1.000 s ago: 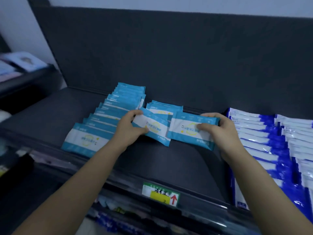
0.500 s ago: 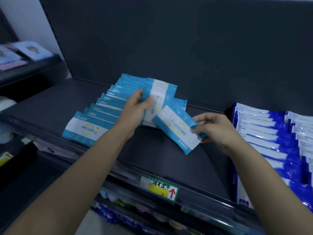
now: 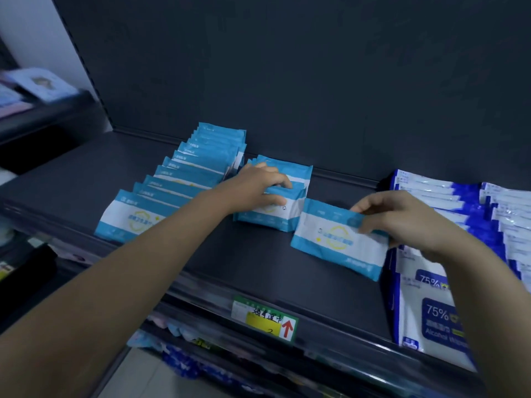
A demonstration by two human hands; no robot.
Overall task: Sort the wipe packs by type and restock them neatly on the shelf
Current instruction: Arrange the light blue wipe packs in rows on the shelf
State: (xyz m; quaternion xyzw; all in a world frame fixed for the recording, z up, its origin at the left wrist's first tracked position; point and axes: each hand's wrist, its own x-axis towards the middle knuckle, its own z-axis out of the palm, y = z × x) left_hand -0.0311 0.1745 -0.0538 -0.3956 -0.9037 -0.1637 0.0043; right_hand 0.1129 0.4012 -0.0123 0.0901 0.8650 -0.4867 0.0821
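Since half a second ago the left hand (image 3: 258,186) has lowered its light-blue pack from upright onto the short stack (image 3: 277,216) straight behind the price tag (image 3: 264,318). Its grip is curled over the top of that stack, fingers on the far edge. The right hand (image 3: 402,219) has swung its wipe pack (image 3: 336,239) level. The pack sits behind and right of the tag, low at the shelf (image 3: 258,271), pinched at its right end between thumb and fingers. Whether it touches the shelf cannot be told. An overlapping row of light-blue packs (image 3: 184,179) lies behind and left of the tag. Dark-blue 75% alcohol wipe packs (image 3: 448,214) fill the shelf far right of it.
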